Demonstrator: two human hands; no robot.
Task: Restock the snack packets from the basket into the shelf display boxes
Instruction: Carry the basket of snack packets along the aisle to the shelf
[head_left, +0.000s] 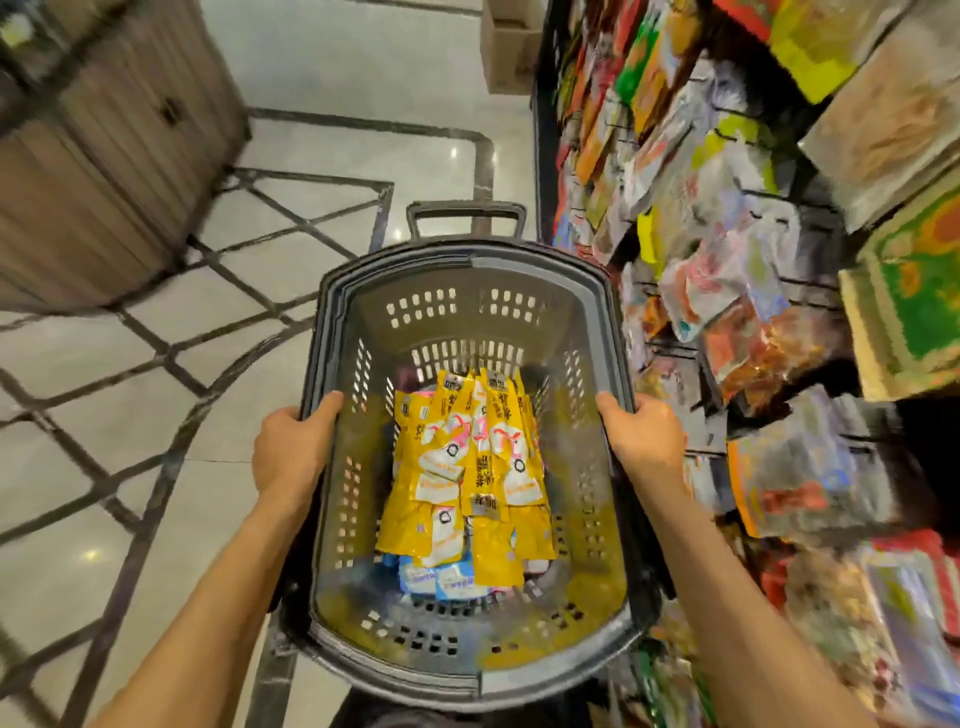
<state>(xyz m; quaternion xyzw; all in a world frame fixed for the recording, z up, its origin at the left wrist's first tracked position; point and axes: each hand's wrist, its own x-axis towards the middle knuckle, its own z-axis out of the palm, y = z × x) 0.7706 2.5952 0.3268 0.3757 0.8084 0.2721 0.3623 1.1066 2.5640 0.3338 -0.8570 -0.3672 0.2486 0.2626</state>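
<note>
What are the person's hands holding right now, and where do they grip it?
Both grip the grey basket by its rim: the left hand on the left side edge, the right hand on the right. Neither holds a packet.

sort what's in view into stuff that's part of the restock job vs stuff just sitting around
Part of the job:
grey basket, gripped by left hand and right hand
yellow snack packets in it
blue packets beneath them
snack shelves

Just around:
cardboard box on the floor
wooden counter
</note>
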